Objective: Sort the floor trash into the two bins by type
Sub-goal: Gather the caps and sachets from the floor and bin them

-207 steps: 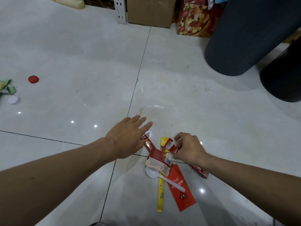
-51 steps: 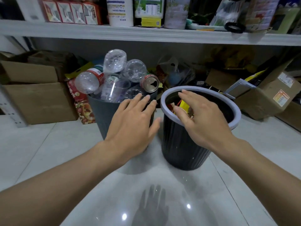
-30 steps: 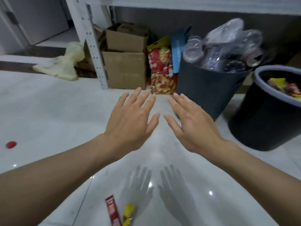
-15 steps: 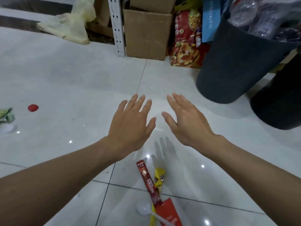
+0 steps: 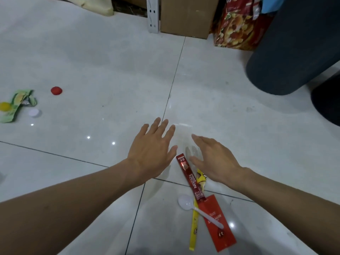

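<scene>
On the white tile floor lie a dark red coffee sachet (image 5: 191,178), a long yellow sachet (image 5: 195,223), a flat red packet (image 5: 218,223) and a white plastic spoon (image 5: 199,210) across them. My left hand (image 5: 152,150) hovers with spread fingers just left of the red sachet's top end. My right hand (image 5: 214,159) hovers over the yellow sachet's top, fingers straight, holding nothing. The dark grey bin (image 5: 294,45) stands at the upper right, with the black bin (image 5: 327,100) beside it at the right edge.
Far left on the floor lie a green wrapper (image 5: 16,105), a yellow cap (image 5: 4,106), a white cap (image 5: 34,112) and a red cap (image 5: 56,90). A cardboard box (image 5: 185,15), a white shelf post (image 5: 153,14) and a red snack bag (image 5: 237,24) line the back.
My view has dropped from the bins to the floor. Both empty hands have come down toward the sachets and spoon, the right one now over the yellow sachet.
</scene>
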